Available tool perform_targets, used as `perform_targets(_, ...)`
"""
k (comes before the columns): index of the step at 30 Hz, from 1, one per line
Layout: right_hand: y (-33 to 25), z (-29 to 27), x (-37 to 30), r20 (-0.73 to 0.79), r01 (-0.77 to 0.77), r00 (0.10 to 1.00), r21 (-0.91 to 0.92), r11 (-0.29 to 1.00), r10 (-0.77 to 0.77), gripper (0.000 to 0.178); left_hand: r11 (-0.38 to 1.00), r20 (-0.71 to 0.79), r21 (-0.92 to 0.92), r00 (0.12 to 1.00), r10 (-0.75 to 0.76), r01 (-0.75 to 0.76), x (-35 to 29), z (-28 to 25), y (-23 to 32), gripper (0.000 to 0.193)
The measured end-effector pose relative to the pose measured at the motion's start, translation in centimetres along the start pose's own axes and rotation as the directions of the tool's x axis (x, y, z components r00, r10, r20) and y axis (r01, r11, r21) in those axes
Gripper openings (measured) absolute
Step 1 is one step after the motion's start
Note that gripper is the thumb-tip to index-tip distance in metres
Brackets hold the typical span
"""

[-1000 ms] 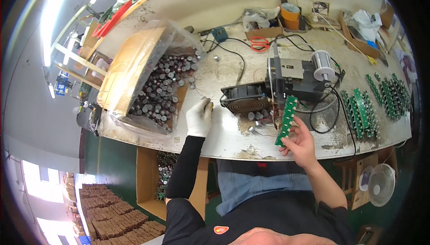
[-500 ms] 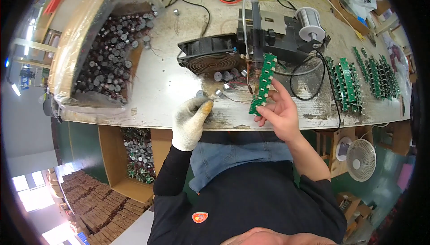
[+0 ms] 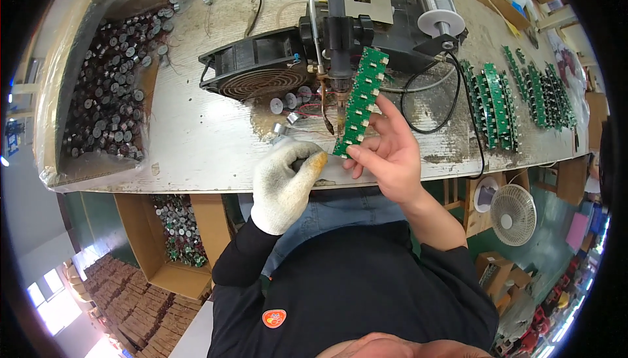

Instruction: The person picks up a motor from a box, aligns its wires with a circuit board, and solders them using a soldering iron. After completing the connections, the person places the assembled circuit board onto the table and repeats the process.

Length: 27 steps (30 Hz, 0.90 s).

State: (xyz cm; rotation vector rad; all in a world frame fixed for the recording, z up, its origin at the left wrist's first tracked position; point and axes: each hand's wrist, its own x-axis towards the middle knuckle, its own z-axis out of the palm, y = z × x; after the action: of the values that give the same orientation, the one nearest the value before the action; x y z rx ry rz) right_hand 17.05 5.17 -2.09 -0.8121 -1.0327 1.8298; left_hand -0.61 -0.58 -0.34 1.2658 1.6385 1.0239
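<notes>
My bare right hand (image 3: 392, 155) grips the lower part of a green circuit board strip (image 3: 364, 99) between thumb and fingers. The strip stands tilted in front of a soldering fixture (image 3: 337, 31) and carries a row of small pale parts. My left hand (image 3: 284, 181), in a white glove with a yellowed thumb, is closed in a pinch beside the strip's bottom end. Whatever those fingertips hold is too small to make out. Small silver motors (image 3: 293, 118) with thin wires lie just beyond the glove.
A black fan (image 3: 261, 70) stands behind the motors, beside the fixture. At the right are a solder wire spool (image 3: 434, 6), a looped black cable (image 3: 462, 89) and rows of green board strips (image 3: 495, 106). A plastic-lined box (image 3: 65, 106) of motors sits at the left.
My left hand has moved right, from near the small motors to the bottom end of the board strip. My right hand still holds the strip. The whole view has shifted.
</notes>
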Motion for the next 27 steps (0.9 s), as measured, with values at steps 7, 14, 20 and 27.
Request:
perform_targets(7,0.1,0.0,0.5,-0.037,0.018,0.999,0.027,0.999,-0.017,0.076,0.929,0.141,-0.311,0.976,-0.165,0.202,0.7,0.4,-0.3,0.014)
perform_targets(14,0.0,0.1,0.8,-0.047,0.031,0.998,0.05,0.998,-0.028,0.076,0.82,0.161,-0.493,0.957,-0.242,0.291,1.1,0.9,-0.5,0.015)
perform_targets(20,-0.1,0.0,0.9,-0.047,0.037,0.998,0.058,0.998,-0.034,0.076,0.83,0.145,-0.495,0.966,-0.215,0.259,1.2,1.1,-0.6,0.015)
perform_targets(27,-0.6,0.3,0.7,-0.037,0.041,0.999,0.066,0.997,-0.038,0.076,0.826,0.136,-0.51,0.971,-0.199,0.241,1.1,1.1,-0.3,0.016)
